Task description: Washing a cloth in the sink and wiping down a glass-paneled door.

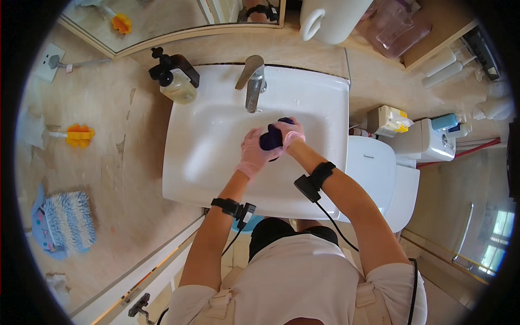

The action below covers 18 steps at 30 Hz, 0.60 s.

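Both hands wear thin, see-through pink gloves. Between them, over the basin of a white sink (pixel 189 168), is a bunched dark navy cloth (pixel 270 139); its exact kind cannot be made out. My left hand (pixel 252 151) grips the cloth's near left side with bent fingers. From the right, my right hand (pixel 292 132) closes round its other end. Just beyond them stands a metal faucet (pixel 253 86), its spout pointing down toward the cloth. I cannot see clearly whether water is running.
Two pump bottles (pixel 181 86) stand on the sink's back left corner. To the right are a white toilet (pixel 371 168) and a tissue pack (pixel 390 120). A white jug (pixel 330 21) sits on a shelf above. A blue-and-white striped towel (pixel 70 222) hangs on the left wall.
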{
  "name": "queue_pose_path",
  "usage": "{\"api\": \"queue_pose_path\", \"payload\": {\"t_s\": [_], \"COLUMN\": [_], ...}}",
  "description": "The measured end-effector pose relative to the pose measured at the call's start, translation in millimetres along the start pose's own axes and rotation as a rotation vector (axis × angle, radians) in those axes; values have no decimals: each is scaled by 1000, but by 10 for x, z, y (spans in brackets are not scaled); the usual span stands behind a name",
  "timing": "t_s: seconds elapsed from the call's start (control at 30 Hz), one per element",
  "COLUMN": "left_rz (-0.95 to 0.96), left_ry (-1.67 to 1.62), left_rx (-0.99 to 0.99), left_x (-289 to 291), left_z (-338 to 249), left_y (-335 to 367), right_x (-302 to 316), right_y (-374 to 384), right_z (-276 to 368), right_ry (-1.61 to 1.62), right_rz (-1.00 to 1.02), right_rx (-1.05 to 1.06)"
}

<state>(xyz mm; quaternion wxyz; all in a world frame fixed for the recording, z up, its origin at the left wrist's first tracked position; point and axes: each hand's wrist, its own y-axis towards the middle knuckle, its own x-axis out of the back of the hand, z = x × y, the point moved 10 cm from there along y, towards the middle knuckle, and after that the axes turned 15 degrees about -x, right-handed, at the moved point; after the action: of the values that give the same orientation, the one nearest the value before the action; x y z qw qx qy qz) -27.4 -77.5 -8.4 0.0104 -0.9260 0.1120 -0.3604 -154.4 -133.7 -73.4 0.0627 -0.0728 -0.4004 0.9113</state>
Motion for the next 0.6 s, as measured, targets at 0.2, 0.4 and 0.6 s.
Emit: {"api": "queue_pose_path", "payload": {"t_s": [0.2, 0.4, 0.6], "left_rz": [-45, -383, -816], "left_ry": [-1617, -1558, -997], "left_rx": [346, 248, 219], "left_x": [-192, 7, 671], "left_z": [-370, -287, -671], "left_y": [-209, -124, -269], "right_x": [28, -370, -97], "right_y": [-803, -1695, -1494], "right_z": [480, 902, 887], "right_ry": [340, -238, 165], "right_rz": [220, 619, 339], "right_rx": [134, 639, 528]}}
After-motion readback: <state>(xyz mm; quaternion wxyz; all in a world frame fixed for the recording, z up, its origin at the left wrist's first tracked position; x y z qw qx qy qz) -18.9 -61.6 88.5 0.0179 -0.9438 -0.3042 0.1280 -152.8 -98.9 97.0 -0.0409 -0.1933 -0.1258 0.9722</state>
